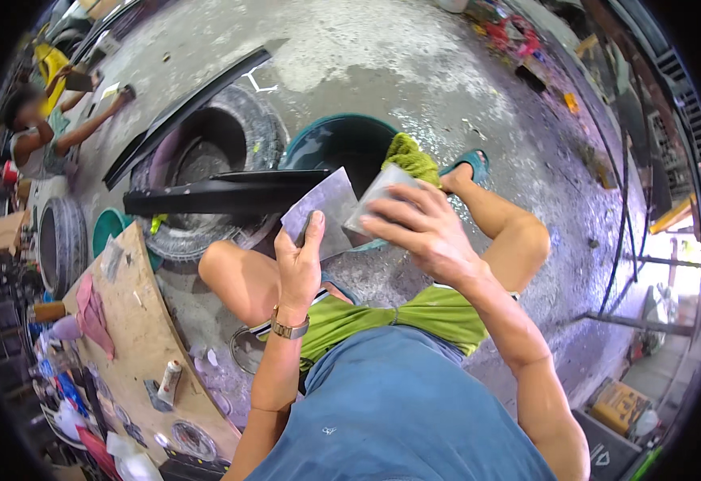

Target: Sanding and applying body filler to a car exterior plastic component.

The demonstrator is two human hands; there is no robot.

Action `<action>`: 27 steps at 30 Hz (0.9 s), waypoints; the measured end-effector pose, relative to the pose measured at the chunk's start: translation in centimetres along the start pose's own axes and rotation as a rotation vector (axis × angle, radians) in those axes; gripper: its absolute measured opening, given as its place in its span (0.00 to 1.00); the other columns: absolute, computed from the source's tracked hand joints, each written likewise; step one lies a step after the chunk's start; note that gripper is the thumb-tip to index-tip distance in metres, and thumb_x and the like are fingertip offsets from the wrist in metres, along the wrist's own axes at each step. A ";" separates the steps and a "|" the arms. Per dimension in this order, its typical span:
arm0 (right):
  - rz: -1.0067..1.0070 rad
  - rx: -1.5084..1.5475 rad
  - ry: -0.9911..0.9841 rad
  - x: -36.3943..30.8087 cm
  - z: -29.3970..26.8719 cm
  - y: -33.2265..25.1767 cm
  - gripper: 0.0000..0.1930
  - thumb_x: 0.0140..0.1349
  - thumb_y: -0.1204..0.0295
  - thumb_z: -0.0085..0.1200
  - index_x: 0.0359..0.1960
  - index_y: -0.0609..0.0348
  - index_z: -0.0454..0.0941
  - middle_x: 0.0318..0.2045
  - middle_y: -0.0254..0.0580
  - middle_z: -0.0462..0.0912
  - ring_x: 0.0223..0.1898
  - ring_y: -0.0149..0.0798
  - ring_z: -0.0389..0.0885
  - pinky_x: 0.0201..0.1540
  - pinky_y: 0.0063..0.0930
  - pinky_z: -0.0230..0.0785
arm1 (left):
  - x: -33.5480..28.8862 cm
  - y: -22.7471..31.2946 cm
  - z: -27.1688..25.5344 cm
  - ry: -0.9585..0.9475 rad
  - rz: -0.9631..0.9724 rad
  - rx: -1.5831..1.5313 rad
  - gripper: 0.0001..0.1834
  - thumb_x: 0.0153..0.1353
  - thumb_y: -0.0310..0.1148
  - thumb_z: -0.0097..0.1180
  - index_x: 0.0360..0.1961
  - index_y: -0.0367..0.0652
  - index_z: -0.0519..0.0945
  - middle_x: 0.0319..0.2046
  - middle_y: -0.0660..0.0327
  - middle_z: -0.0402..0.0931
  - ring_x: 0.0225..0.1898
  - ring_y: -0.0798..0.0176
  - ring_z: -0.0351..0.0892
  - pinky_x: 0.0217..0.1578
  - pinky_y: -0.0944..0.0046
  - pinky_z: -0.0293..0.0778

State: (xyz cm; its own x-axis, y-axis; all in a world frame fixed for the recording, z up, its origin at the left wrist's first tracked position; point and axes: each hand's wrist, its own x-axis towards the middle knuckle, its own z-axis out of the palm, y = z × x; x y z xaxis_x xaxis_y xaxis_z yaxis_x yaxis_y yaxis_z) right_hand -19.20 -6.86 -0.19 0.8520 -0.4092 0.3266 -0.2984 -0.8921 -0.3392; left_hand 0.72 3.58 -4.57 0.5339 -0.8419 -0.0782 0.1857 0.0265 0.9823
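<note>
My left hand grips a thin, flat grey panel by its lower edge, thumb on top. A light grey flat pad is under the fingers of my right hand, which is smeared by motion; I cannot make out its material. The pad is close to the right edge of the panel. Just beyond both hands stands a round teal tub with dark liquid inside. A green cloth hangs over the tub's right rim.
A tyre lies left of the tub, with long black strips across it. At the left, a wooden board holds a tube and a pink cloth. Another person sits at far left. The concrete floor looks wet.
</note>
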 end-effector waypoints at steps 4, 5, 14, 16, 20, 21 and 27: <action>-0.026 0.042 -0.248 -2.5 0.8 0.9 0.27 0.53 0.73 0.55 0.59 0.45 0.76 0.57 0.34 0.76 0.62 0.42 0.69 0.67 0.54 0.57 | 0.3 -0.4 -0.3 0.159 -0.098 -0.299 0.13 0.70 0.33 0.56 0.50 0.34 0.78 0.45 0.63 0.79 0.45 0.72 0.75 0.49 0.69 0.73; 0.010 0.054 -0.331 -3.4 1.0 1.1 0.29 0.51 0.75 0.57 0.59 0.45 0.76 0.57 0.36 0.75 0.63 0.43 0.69 0.66 0.54 0.58 | 0.3 -0.6 -0.6 0.159 -0.094 -0.297 0.13 0.70 0.33 0.56 0.50 0.34 0.78 0.45 0.63 0.79 0.45 0.72 0.75 0.49 0.69 0.73; 0.102 0.211 0.024 -4.1 5.9 0.9 0.30 0.53 0.78 0.53 0.62 0.47 0.70 0.59 0.47 0.71 0.64 0.54 0.69 0.64 0.47 0.65 | -0.8 0.5 0.1 0.092 -0.130 -0.424 0.13 0.70 0.32 0.56 0.52 0.38 0.78 0.48 0.61 0.80 0.47 0.69 0.78 0.51 0.64 0.74; 0.175 0.137 -0.086 -4.5 3.7 1.9 0.30 0.49 0.81 0.53 0.57 0.47 0.75 0.57 0.41 0.75 0.62 0.51 0.71 0.62 0.45 0.64 | -0.3 -0.4 -0.7 0.073 -0.055 -0.264 0.11 0.71 0.32 0.55 0.48 0.37 0.80 0.45 0.63 0.80 0.45 0.72 0.76 0.48 0.67 0.73; 0.025 0.023 -0.080 0.1 -0.7 0.0 0.26 0.51 0.78 0.54 0.55 0.47 0.77 0.57 0.36 0.76 0.63 0.44 0.70 0.64 0.54 0.59 | -0.5 0.0 -0.1 0.033 0.029 0.090 0.11 0.71 0.33 0.55 0.43 0.32 0.80 0.39 0.65 0.80 0.40 0.74 0.74 0.43 0.70 0.71; -0.017 -0.009 -0.103 0.6 0.3 -0.3 0.26 0.51 0.76 0.56 0.56 0.46 0.77 0.57 0.34 0.76 0.63 0.42 0.70 0.65 0.54 0.59 | -0.4 0.0 -0.2 0.029 0.031 0.092 0.11 0.71 0.33 0.55 0.43 0.32 0.80 0.39 0.65 0.80 0.40 0.74 0.74 0.43 0.70 0.71; 0.028 0.164 -0.360 -2.2 0.9 0.7 0.27 0.51 0.77 0.57 0.57 0.46 0.77 0.58 0.38 0.76 0.64 0.46 0.69 0.66 0.52 0.60 | 0.3 -0.8 -1.6 0.166 0.034 -0.125 0.09 0.70 0.33 0.57 0.43 0.37 0.81 0.37 0.68 0.78 0.38 0.76 0.71 0.41 0.70 0.71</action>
State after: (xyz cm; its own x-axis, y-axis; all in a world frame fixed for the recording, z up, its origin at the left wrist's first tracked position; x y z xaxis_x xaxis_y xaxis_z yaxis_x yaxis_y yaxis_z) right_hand -20.91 -6.40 -1.97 0.9497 -0.3132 -0.0050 -0.2754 -0.8274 -0.4894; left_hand 2.02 4.17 -5.62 0.6685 -0.7391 -0.0825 0.2604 0.1287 0.9569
